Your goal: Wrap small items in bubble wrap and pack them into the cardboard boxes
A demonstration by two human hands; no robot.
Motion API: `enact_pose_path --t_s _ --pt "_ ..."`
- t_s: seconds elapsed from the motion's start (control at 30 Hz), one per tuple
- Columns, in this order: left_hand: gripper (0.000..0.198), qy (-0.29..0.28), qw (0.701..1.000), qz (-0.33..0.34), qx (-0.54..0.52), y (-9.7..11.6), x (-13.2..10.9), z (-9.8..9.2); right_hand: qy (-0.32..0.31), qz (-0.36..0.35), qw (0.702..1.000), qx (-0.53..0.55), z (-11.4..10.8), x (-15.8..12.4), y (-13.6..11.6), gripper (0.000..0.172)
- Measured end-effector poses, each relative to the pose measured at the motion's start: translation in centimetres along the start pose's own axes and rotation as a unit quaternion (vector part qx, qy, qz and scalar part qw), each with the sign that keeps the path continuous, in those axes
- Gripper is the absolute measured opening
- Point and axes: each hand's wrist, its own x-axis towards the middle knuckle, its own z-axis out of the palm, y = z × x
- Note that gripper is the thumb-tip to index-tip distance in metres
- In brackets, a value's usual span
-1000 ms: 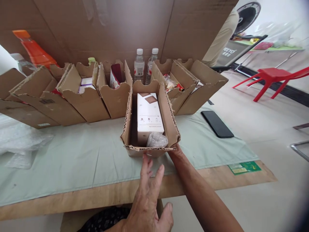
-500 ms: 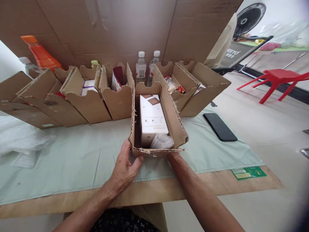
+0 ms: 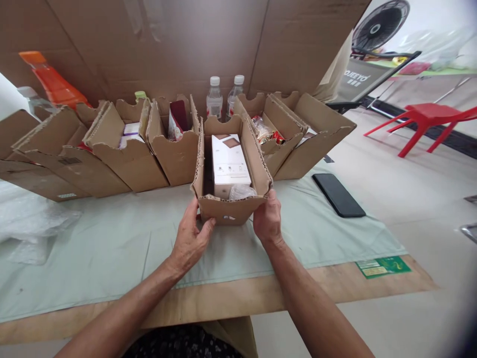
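Note:
A cardboard bin [image 3: 223,211] with an open top juts forward from a row of similar bins, between my two hands. Inside it lie a white product box [image 3: 231,161] and a bubble-wrapped item [image 3: 242,192]. My left hand [image 3: 192,236] grips the bin's near left corner, thumb on the front face and fingers along the side. At the near right corner, my right hand [image 3: 268,219] is curled against the bin's side; some of its fingers are hidden. Two water bottles [image 3: 214,99] with white caps stand behind the bin.
More cardboard bins [image 3: 175,164] stand left and right, holding packets and boxes. A black phone [image 3: 338,195] lies on the green cloth to the right. Bubble wrap [image 3: 33,223] lies at left. Behind rises a large cardboard panel [image 3: 208,44]. A red stool [image 3: 425,117] stands on the floor.
The bin has moved away from me toward the row, and its front has come down and levelled. My right hand has shifted from under the front to the right side.

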Motion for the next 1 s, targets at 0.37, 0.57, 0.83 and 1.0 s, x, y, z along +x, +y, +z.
enact_pose_path --t_s 0.37,0.57,0.83,1.0 --pt "0.048 0.105 0.992 0.008 0.076 -1.3 5.9 3.1 0.058 0.080 0.993 -0.061 -0.5 0.6 -0.1 0.060" --pt "0.035 0.159 0.982 -0.005 0.098 -2.6 9.0 4.2 0.043 0.135 0.984 -0.111 -0.9 1.2 0.7 0.053" --pt "0.035 0.176 0.981 -0.015 0.079 -4.3 10.2 4.6 -0.021 0.150 0.983 -0.106 -0.6 1.1 2.0 0.060" --pt "0.040 0.167 0.985 -0.013 0.034 -5.2 10.0 4.4 -0.044 0.144 0.983 -0.105 -0.8 1.2 2.1 0.065"
